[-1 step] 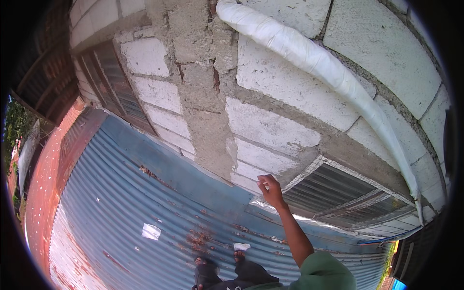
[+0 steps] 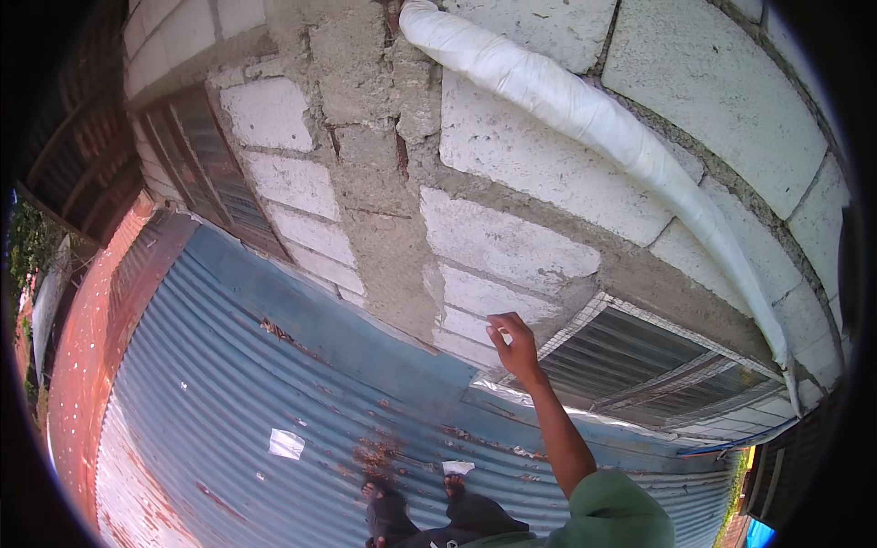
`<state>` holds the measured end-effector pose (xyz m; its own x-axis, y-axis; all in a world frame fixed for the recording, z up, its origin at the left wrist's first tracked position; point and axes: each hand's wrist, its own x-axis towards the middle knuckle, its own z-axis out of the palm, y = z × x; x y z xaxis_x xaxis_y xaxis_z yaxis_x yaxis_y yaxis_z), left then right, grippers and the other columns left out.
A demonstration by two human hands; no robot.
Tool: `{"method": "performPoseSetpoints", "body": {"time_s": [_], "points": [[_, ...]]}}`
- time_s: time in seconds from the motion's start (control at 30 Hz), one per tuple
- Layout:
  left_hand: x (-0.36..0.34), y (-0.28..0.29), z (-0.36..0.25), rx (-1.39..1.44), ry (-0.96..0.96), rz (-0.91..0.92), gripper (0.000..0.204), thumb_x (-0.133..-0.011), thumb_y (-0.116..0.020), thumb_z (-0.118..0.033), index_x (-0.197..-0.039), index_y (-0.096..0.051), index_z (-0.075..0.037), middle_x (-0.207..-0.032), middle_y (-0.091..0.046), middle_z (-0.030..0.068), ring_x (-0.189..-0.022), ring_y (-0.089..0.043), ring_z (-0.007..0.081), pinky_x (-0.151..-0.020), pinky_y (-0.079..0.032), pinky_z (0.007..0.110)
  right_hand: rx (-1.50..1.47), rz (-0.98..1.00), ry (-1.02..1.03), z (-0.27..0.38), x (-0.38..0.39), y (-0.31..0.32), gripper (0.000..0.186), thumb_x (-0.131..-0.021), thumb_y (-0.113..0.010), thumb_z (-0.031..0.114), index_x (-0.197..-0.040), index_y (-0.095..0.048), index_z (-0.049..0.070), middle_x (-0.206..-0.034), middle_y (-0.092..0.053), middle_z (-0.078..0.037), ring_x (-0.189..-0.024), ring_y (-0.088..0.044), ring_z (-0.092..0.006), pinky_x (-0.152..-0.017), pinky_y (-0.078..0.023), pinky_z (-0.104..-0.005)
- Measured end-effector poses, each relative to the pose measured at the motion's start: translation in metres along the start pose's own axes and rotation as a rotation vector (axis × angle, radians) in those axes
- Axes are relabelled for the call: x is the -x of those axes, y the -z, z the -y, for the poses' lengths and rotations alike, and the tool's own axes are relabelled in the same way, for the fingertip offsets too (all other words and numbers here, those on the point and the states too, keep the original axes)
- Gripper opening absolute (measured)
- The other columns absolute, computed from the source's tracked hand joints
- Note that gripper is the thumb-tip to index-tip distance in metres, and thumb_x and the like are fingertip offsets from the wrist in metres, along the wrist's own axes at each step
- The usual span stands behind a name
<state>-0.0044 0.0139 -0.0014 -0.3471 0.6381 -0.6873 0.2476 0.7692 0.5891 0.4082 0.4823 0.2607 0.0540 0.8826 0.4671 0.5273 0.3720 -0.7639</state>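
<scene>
My right hand (image 2: 514, 347) is raised near pale block wall (image 2: 512, 228), left of a louvred window (image 2: 639, 365) with a mesh border. Its fingers are loosely curled and apart from the thumb, with nothing visible held in them; whether it touches the wall I cannot tell. A sliver of my left hand (image 2: 375, 541) shows at the lower edge beside my dark trouser leg, its grip mostly hidden. Above, a long white wrapped tube (image 2: 585, 119) slants down across the wall to the right.
I stand on a rusty blue corrugated metal roof (image 2: 210, 384), my feet (image 2: 454, 486) near scraps of white paper (image 2: 286, 443). A red painted sheet (image 2: 82, 365) borders it at left. Another window (image 2: 210, 169), a dark metal overhang (image 2: 78, 137) and foliage (image 2: 23, 237) lie at upper left.
My right hand has risen slightly along the wall, its fingers still curled. The view has shifted slightly.
</scene>
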Motion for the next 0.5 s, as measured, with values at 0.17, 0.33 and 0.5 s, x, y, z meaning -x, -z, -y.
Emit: {"method": "performPoseSetpoints", "body": {"time_s": [0.17,0.33,0.5], "points": [[-0.07,0.033,-0.058,-0.32,-0.257,0.087,0.047,-0.095,-0.054,-0.04,-0.119,-0.059,0.0,-0.089,-0.066,0.0155,-0.083,-0.061,0.0237,-0.079,-0.048,0.038,0.418,-0.501,0.422,0.125,-0.11,0.078,0.024,-0.079,-0.073,0.005,-0.103,-0.068,0.003,-0.1,-0.063,-0.011,-0.09,-0.062,-0.0256,-0.073,-0.051,-0.033],[-0.14,0.084,-0.104,-0.82,-0.959,0.031,0.044,-0.095,-0.054,-0.038,-0.118,-0.061,-0.001,-0.088,-0.066,0.0147,-0.082,-0.061,0.0227,-0.079,-0.048,0.037,1.038,-0.766,0.524,0.188,-0.173,0.131,0.046,-0.08,-0.074,0.019,-0.123,-0.058,0.011,-0.124,-0.053,-0.01,-0.112,-0.05,-0.0308,-0.094,-0.039,-0.0433],[-0.189,0.13,-0.173,-0.747,-1.114,-0.017,0.046,-0.091,-0.059,-0.037,-0.119,-0.059,-0.001,-0.094,-0.065,0.0172,-0.088,-0.06,0.027,-0.082,-0.047,0.039,1.218,-0.72,0.394,0.199,-0.18,0.137,0.053,-0.08,-0.074,0.028,-0.127,-0.054,0.015,-0.128,-0.052,-0.008,-0.113,-0.048,-0.0287,-0.091,-0.04,-0.043]]}}
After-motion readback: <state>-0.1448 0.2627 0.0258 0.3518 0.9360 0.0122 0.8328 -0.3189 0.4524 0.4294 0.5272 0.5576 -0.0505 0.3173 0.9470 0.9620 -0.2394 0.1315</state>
